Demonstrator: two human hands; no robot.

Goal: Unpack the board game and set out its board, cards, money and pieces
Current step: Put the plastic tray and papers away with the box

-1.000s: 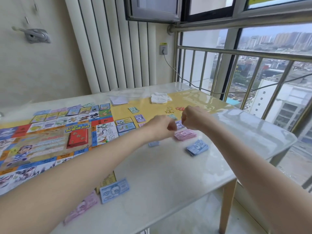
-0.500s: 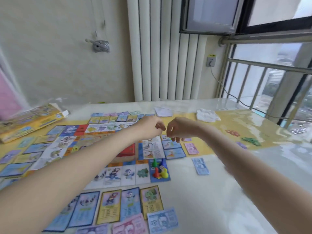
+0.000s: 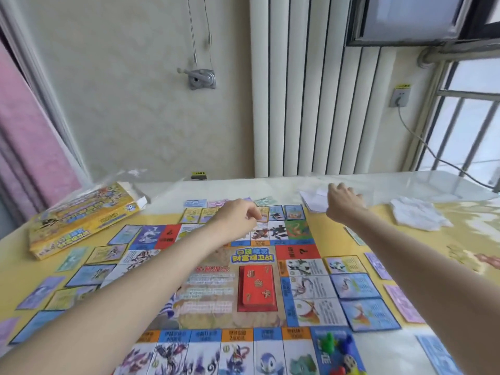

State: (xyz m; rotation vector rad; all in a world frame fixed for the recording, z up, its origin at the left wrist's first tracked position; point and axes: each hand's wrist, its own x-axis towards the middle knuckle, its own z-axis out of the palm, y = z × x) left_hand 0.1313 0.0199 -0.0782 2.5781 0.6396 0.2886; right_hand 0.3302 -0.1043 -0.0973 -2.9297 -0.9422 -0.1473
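The game board (image 3: 216,288) lies flat in the middle of the table, with a red card stack (image 3: 258,289) on its centre. Coloured playing pieces (image 3: 335,350) stand on its near right corner square. Property cards (image 3: 362,285) line its edges. My left hand (image 3: 238,217) hovers over the far edge with curled fingers, its tips at a yellow-framed card (image 3: 264,213); whether it pinches that card is unclear. My right hand (image 3: 343,204) stretches out, fingers loosely spread, over a white paper sheet (image 3: 311,201). Pink notes (image 3: 403,301) and a blue note (image 3: 435,353) lie on the right.
The yellow game box (image 3: 81,220) lies at the far left with clear plastic wrap behind it. A crumpled white cloth (image 3: 416,215) sits at the far right. A wall and radiator stand behind the table, and a pink curtain (image 3: 24,147) hangs on the left.
The view swung left from the table's right end to the board. My hands, held together as fists, have parted: the right went out to the white paper, the left stayed over the board's far edge.
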